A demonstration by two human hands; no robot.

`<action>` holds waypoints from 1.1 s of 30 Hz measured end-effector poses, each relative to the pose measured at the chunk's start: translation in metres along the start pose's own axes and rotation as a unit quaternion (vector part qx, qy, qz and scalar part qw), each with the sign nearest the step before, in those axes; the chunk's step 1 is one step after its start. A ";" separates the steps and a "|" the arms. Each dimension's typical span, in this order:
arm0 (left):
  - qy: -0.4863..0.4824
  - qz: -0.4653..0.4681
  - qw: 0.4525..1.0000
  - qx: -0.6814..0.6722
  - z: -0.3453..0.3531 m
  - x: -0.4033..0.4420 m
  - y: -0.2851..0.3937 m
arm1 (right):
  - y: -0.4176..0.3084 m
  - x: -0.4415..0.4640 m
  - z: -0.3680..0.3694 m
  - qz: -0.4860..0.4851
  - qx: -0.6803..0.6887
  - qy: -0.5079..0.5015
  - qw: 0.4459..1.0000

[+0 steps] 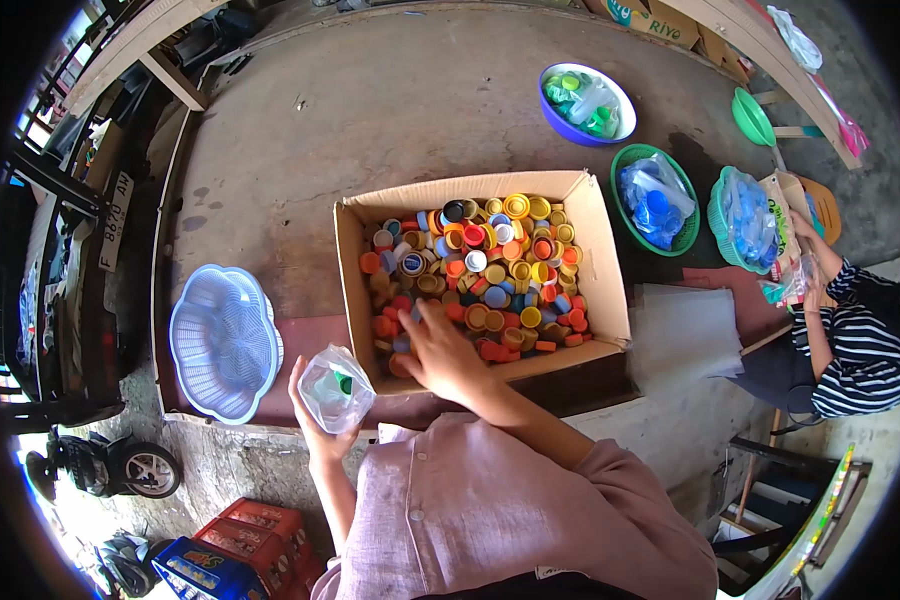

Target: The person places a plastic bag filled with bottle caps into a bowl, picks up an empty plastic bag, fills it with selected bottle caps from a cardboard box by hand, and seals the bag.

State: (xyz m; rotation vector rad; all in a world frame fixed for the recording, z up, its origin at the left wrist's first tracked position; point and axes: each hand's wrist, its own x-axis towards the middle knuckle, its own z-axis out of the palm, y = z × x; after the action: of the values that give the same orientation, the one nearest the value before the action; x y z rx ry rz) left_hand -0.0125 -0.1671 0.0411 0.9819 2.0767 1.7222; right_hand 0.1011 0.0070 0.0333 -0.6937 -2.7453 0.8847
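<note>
A cardboard box (605,275) full of bottle caps (495,268) in yellow, orange, red, blue and white stands in front of me. My right hand (445,352) reaches over its near left part, fingers spread just above or touching the caps; the fingertips are slightly blurred, and I see nothing held. Left of the box, my left hand (318,425) grips a clear plastic bag (332,400) with its mouth facing up. Something green, apparently a cap, shows inside the bag.
An empty light-blue basket (225,345) sits on the table (370,110) at left. Plastic sheets (680,335) lie right of the box. A purple basin (588,105) and two green baskets (660,200) hold bagged items. Another person (840,340) in striped sleeves works at right.
</note>
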 end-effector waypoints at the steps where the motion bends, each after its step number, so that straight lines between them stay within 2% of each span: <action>1: 0.005 -0.009 1.000 -0.002 0.001 -0.002 0.002 | 0.003 -0.001 -0.017 0.012 0.024 0.007 1.000; 2: 0.009 -0.020 1.000 -0.005 0.002 -0.004 0.005 | 0.010 -0.004 -0.033 0.026 0.048 0.014 0.998; 4: 0.005 -0.016 1.000 0.009 0.003 -0.005 0.010 | 0.031 -0.014 -0.064 0.120 -0.062 0.055 0.989; 6: 0.004 -0.008 1.000 0.023 0.004 -0.005 0.017 | 0.077 -0.031 -0.081 0.283 -0.124 0.046 0.950; 8: -0.008 -0.018 1.000 0.015 0.006 -0.004 0.027 | 0.129 -0.050 -0.079 0.355 -0.229 -0.027 0.906; 9: -0.008 -0.016 1.000 0.016 0.006 -0.004 0.028 | 0.122 -0.050 -0.083 0.355 -0.227 -0.026 0.907; 11: -0.014 -0.027 0.999 0.015 0.006 -0.005 0.028 | 0.104 -0.047 -0.091 0.385 -0.135 -0.080 0.909; 12: -0.015 -0.025 0.999 0.016 0.005 -0.005 0.029 | 0.107 -0.043 -0.078 0.346 -0.134 -0.089 0.925; 13: -0.014 -0.017 0.999 0.028 0.005 -0.005 0.029 | 0.093 -0.040 -0.067 0.310 -0.123 -0.044 0.942; 14: -0.015 -0.010 0.999 0.039 0.005 -0.006 0.030 | 0.078 -0.034 -0.061 0.317 -0.081 -0.062 0.943; 16: -0.015 0.010 0.999 0.038 0.006 -0.005 0.030 | 0.060 -0.025 -0.040 0.250 -0.019 -0.018 0.968; 17: -0.010 0.029 0.999 0.038 0.007 -0.005 0.030 | 0.049 -0.020 -0.030 0.226 -0.034 -0.008 0.973; 18: -0.012 0.030 0.999 0.037 0.008 -0.006 0.030 | 0.038 -0.013 -0.024 0.243 -0.012 -0.061 0.968; 20: -0.008 0.021 0.998 0.060 0.008 -0.007 0.031 | 0.025 -0.011 -0.023 0.124 0.032 -0.011 0.992; 21: -0.010 0.023 0.998 0.058 0.010 -0.005 0.032 | 0.025 -0.010 -0.021 0.125 0.031 -0.009 0.992; 23: 0.013 0.008 1.000 0.016 0.014 -0.005 0.035 | 0.032 -0.010 -0.011 -0.007 0.086 0.018 0.996; 24: 0.013 0.007 1.000 0.014 0.015 -0.004 0.034 | 0.043 -0.006 -0.013 -0.036 0.120 0.041 0.991; 26: 0.035 0.005 0.999 0.020 0.012 -0.003 0.032 | 0.058 0.004 -0.060 -0.011 0.177 0.051 0.983; 27: 0.039 0.031 0.995 0.083 0.008 -0.003 0.023 | 0.075 0.008 -0.077 0.044 0.159 0.076 0.983; 28: 0.043 0.028 0.995 0.083 0.009 -0.004 0.023 | 0.092 0.013 -0.093 0.098 0.141 0.099 0.980; 30: 0.044 0.016 0.998 0.048 0.010 -0.002 0.023 | 0.141 0.022 -0.100 0.109 -0.023 0.200 0.973; 32: 0.049 0.006 0.997 0.056 0.012 -0.002 0.027 | 0.189 0.028 -0.084 0.136 -0.163 0.195 0.958; 33: 0.046 0.006 0.998 0.048 0.014 -0.001 0.028 | 0.180 0.027 -0.093 0.200 -0.168 0.110 0.959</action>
State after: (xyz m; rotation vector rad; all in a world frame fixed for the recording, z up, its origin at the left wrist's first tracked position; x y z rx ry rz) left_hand 0.0055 -0.1559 0.0637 0.9607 2.2338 1.7189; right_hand 0.1731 0.1959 0.0035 -1.3563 -2.6156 0.3641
